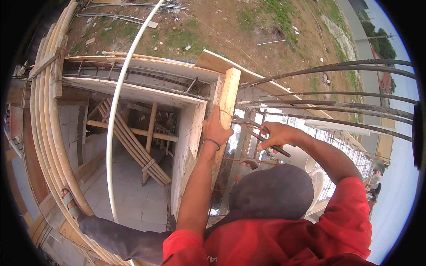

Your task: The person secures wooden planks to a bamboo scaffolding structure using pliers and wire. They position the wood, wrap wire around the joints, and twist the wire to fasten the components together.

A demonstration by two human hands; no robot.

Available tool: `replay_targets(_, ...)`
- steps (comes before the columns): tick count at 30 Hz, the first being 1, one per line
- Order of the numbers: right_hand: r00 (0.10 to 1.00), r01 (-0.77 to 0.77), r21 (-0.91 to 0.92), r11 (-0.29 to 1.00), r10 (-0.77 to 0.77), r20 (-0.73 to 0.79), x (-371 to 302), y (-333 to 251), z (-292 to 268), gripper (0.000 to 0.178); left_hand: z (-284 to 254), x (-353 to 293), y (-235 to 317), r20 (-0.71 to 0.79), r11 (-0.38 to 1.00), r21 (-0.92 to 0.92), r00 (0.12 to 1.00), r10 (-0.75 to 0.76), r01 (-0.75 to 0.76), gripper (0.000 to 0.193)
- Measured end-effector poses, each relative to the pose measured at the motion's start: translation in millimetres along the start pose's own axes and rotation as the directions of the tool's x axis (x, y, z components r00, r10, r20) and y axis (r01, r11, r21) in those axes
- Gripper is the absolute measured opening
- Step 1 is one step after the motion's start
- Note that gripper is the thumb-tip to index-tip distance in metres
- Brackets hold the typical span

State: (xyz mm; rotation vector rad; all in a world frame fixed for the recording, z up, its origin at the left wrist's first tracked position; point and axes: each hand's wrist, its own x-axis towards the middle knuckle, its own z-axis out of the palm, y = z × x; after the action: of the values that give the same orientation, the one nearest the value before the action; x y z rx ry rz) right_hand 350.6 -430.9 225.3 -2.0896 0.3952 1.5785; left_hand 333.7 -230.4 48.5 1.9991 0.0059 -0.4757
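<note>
Below us spread the wooden formwork (pixel 133 91) of a concrete beam, propped by bamboo poles (pixel 133 142) over a tiled floor, with a white pipe (pixel 116 115) arching across it. To the right, long steel rebars (pixel 337 106) ran out toward the rim of the view.

At the formwork's corner stood an upright timber plank (pixel 228 91). Our left hand (pixel 216 128) was closed around its edge, steadying it. Our right hand (pixel 276 135) gripped the handles of a pair of pincers (pixel 255 131), whose jaws lay just beside the plank, at a thin tie wire (pixel 226 114) crossing it.

We judged that we were mid-way through tying the plank to the rebar cage. The next move would call for a firm twist of the pincers while the left hand kept the plank from shifting.
</note>
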Motion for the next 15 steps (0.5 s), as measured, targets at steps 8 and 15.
replay_targets(8, 0.613, -0.233, -0.877, 0.420, -0.636, -0.468, -23, 6, 35, 0.049, 3, 3, -5, 0.002, 0.999, 0.036, 1.000, 0.011, -0.011, 0.106)
replay_targets(15, 0.877, -0.007, -0.750, 0.661, -0.356, -0.322, -28, 10, 26, 0.042, -2, 2, -2, 0.039, 1.000, 0.005, 0.999, -0.009, 0.009, 0.104)
